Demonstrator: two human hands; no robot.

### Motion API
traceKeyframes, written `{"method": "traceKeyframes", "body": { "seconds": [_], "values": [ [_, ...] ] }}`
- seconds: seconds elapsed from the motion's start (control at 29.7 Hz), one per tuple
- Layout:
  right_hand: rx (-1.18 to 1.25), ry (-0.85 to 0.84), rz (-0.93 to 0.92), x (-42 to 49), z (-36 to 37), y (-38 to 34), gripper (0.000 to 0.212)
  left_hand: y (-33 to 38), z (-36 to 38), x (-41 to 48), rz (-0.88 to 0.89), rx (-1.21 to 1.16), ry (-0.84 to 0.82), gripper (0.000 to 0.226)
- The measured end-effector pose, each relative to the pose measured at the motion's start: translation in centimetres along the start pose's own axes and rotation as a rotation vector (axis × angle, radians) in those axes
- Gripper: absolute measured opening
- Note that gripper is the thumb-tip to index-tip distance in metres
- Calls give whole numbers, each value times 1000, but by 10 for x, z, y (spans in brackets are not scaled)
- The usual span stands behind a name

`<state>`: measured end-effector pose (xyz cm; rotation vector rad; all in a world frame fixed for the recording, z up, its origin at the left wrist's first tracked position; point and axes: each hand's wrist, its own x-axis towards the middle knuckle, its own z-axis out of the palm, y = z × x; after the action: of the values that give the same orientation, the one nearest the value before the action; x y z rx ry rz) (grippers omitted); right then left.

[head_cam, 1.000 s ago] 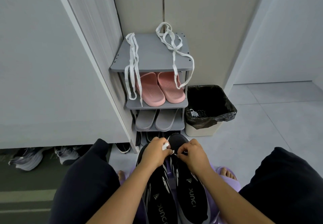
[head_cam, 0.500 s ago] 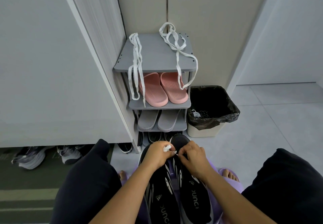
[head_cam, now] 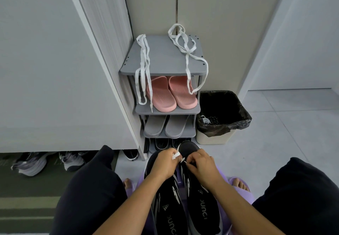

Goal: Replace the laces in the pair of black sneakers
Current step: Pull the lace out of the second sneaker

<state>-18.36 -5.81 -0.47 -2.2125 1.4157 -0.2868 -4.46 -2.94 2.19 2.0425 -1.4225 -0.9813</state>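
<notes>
- Black sneakers [head_cam: 203, 212]: the pair lies side by side between the person's knees. Long axes run straight away from the person, toes toward the shoe rack [head_cam: 165, 58].
- Left hand [head_cam: 165, 163]: fingers curled, gripping a bunched white lace [head_cam: 176, 155] near the toe ends of the pair.
- Right hand [head_cam: 203, 165]: fingertips pinched narrow on the lace tip, just beside the left hand.
- Which sneaker the lace is threaded in: cannot tell, hands cover it.
- Loose white laces [head_cam: 144, 64]: two lie on the rack's top shelf, ends hanging over its front edge.
</notes>
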Motion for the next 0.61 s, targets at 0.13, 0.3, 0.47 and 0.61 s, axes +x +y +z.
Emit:
{"method": "traceKeyframes", "body": {
  "seconds": [0.13,0.3,0.47,0.61],
  "values": [
    [-28,85,-27,-3,1,-4,16,-2,0,-3,31,-55,-20,4],
    [-229,94,-34,-4,-3,-11,27,-3,-2,-3,83,-44,-7,8],
    [-67,-17,-32,-4,-4,-6,24,-3,-1,-2,56,-58,25,4],
    [21,-65,-17,-5,-7,-6,16,-5,0,-2,50,-55,-7,3]
  ]
}}
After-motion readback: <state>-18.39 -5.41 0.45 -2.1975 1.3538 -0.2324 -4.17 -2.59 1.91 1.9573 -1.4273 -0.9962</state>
